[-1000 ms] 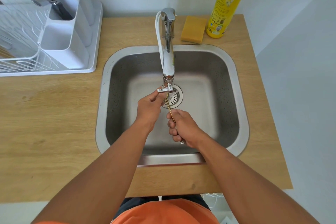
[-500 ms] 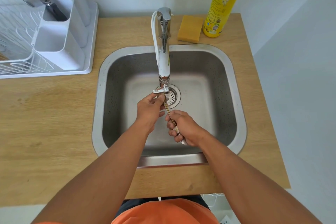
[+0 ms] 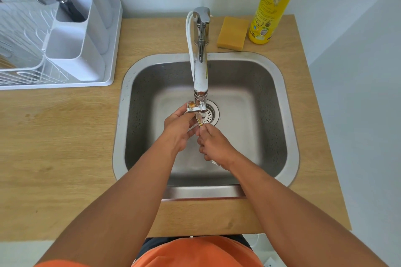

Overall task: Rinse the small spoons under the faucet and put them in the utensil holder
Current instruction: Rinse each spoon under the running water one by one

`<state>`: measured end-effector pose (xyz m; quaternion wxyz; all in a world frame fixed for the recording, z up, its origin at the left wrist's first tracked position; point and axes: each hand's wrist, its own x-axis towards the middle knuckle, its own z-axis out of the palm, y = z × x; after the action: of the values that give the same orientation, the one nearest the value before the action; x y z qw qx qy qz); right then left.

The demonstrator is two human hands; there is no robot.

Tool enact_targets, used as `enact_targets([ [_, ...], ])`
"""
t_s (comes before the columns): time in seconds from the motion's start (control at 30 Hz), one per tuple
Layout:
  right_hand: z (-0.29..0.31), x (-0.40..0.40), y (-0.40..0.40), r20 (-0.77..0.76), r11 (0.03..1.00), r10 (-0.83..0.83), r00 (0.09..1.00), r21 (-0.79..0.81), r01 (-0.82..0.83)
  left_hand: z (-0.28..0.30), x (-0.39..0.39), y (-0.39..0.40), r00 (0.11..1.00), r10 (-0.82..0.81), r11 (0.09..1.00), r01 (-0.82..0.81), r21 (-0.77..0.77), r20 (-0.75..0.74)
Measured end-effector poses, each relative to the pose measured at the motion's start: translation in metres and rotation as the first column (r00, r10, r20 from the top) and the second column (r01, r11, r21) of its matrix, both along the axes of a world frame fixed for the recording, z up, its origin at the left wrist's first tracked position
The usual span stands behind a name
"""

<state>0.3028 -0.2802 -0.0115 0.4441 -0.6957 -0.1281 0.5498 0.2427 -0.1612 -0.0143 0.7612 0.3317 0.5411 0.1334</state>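
Left hand (image 3: 176,130) now off faucet lever (image 3: 193,108)

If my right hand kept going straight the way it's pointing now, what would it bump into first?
Probably the left hand, just ahead and up-left of the right hand. Beyond that is the faucet lever; depth is unclear.

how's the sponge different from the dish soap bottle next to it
The sponge is a low, flat block lying on the counter; the dish soap bottle stands upright and far taller, its top out of frame. The sponge is plain dull orange-yellow; the bottle is bright yellow with printed labels and a green lime picture. Both sit behind the sink, right of the faucet.
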Motion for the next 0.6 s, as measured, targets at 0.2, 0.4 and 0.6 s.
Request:
enact_targets([
  [0.2,0.002,0.008,0.021,0.133,0.997,-0.022,0.991,0.075,0.012,0.003,-0.004,0.001,0.971,-0.191,0.969,0.21,0.129,-0.147],
  [0.4,-0.001,0.015,0.036,0.347,0.998,-0.021,0.938,0.057,0.002,0.002,-0.028,-0.017,0.958,-0.199,0.942,0.245,0.228,-0.206],
  [0.6,-0.015,-0.001,0.037,0.263,0.995,-0.099,0.96,-0.005,0.104,-0.001,-0.043,-0.035,0.911,-0.338,0.905,0.384,0.185,-0.236],
])
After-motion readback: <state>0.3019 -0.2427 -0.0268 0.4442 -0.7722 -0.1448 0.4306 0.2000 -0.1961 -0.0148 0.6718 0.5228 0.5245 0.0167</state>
